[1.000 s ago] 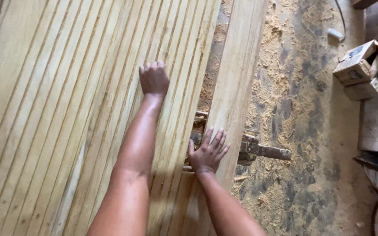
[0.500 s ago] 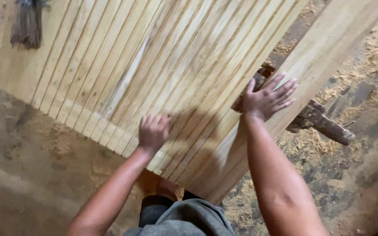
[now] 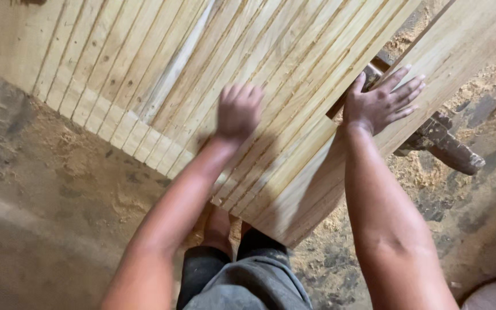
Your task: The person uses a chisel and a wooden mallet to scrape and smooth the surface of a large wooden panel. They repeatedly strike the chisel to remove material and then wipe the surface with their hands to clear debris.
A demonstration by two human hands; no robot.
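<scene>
Several long pale wooden slats (image 3: pixel 162 86) lie side by side on edge, forming a wide ribbed sheet that runs diagonally across the view. My left hand (image 3: pixel 238 110) is blurred, fingers loosely curled, resting on top of the slats near their lower ends. My right hand (image 3: pixel 383 100) lies flat with fingers spread on a broad pale plank (image 3: pixel 466 40) at the right side of the stack, next to a gap where a dark metal piece (image 3: pixel 374 72) shows.
The floor (image 3: pixel 41 189) is dusty concrete with sawdust (image 3: pixel 489 63) heaped to the right. A dark rusty metal bar (image 3: pixel 446 146) sticks out from under the plank. My legs in dark shorts (image 3: pixel 242 275) stand at the slats' near end.
My view has swung toward the slats' near end. My left hand has slid up and to the right over the slats. My right hand stays flat on the plank.
</scene>
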